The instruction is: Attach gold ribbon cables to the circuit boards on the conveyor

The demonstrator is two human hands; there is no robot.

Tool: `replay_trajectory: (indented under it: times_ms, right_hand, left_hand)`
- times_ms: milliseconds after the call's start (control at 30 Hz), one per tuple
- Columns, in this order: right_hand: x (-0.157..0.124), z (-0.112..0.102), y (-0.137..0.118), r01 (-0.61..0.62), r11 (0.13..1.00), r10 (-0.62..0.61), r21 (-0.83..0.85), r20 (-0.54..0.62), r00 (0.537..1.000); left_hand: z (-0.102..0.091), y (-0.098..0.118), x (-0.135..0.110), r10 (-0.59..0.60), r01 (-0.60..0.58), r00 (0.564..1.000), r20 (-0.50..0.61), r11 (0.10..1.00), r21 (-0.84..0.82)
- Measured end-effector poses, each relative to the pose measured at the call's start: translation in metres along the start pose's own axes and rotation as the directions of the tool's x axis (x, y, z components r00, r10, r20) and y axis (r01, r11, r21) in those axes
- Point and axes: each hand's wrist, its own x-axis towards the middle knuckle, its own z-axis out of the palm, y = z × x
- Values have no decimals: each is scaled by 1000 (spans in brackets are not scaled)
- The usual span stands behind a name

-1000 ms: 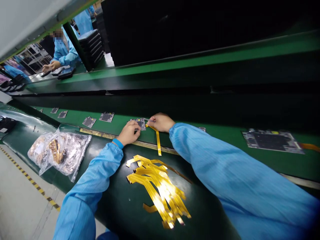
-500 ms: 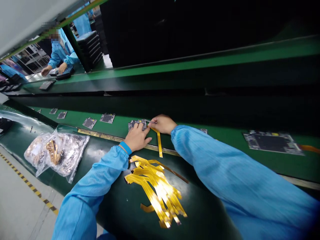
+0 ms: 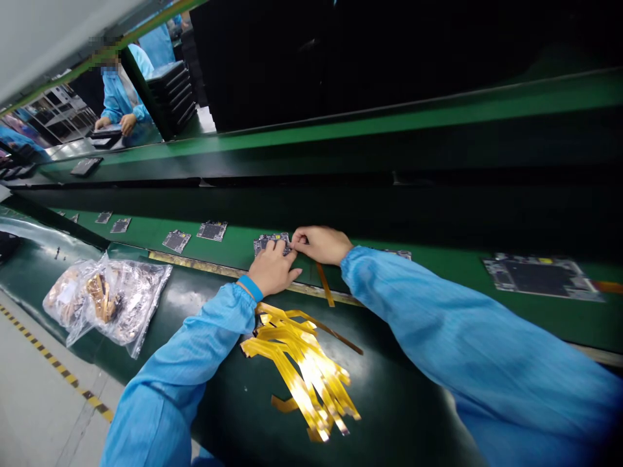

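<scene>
Under the fingers of my left hand (image 3: 273, 267) lies a circuit board (image 3: 263, 241) on the green belt; the hand presses on its near side, thumb held apart, and covers part of it. My right hand (image 3: 318, 245) is at the board's right edge, thumb and forefinger pinched together. A gold flex cable (image 3: 326, 285) hangs from beneath that hand toward me; its upper end is hidden by the fingers. Close in front of me, a loose pile of flex cables (image 3: 302, 363) lies on the dark green bench.
More boards lie along the belt (image 3: 238, 250), including a board (image 3: 213, 230) to the left and a large board (image 3: 540, 275) to the right. A clear plastic bag (image 3: 139, 295) sits on the bench at left. Across the line, a person (image 3: 119, 97) in blue handles a dark device.
The board and both hands appear slightly further right. The cable under my right hand has swung right and turned darker. A thin tool at my right fingers no longer shows.
</scene>
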Motion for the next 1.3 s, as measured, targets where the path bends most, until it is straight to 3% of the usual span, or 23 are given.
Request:
replay_trajectory:
  times_ms: [200, 367, 533, 633, 733, 833, 967, 1133, 1300]
  right_hand:
    - [-3, 3, 12, -23, 999, 23, -33, -4, 1000]
    - [-8, 0, 20, 1, 996, -4, -84, -33, 999]
    - [-21, 2, 22, 25, 1000, -26, -10, -110, 994]
    - [-37, 8, 11, 149, 986, -138, 77, -133, 982]
    - [-57, 13, -9, 291, 950, -294, 117, 7, 956]
    - [-77, 13, -28, 391, 912, -408, 121, 183, 894]
    - [-98, 9, -37, 433, 901, -410, -5, 314, 856]
    - [-115, 8, -34, 450, 880, -379, -151, 348, 858]
    - [-120, 13, -31, 405, 900, -341, -162, 317, 885]
  left_hand:
    - [-3, 3, 2, 50, -50, 999, 20, 999, -16]
    - [-7, -11, -3, 139, -141, 990, -23, 981, -133]
    - [-17, -37, -32, 68, -98, 991, -116, 955, -279]
    - [-23, -49, -57, 26, -57, 994, -107, 954, -294]
    - [-26, -55, -80, 5, -25, 997, -72, 959, -283]
    - [-27, -55, -99, 3, -7, 1000, -14, 962, -273]
    - [-25, -44, -113, 37, -31, 999, 20, 964, -265]
    - [-18, -23, -109, 132, -118, 990, 52, 969, -217]
    - [-17, -16, -106, 200, -178, 974, 103, 965, -191]
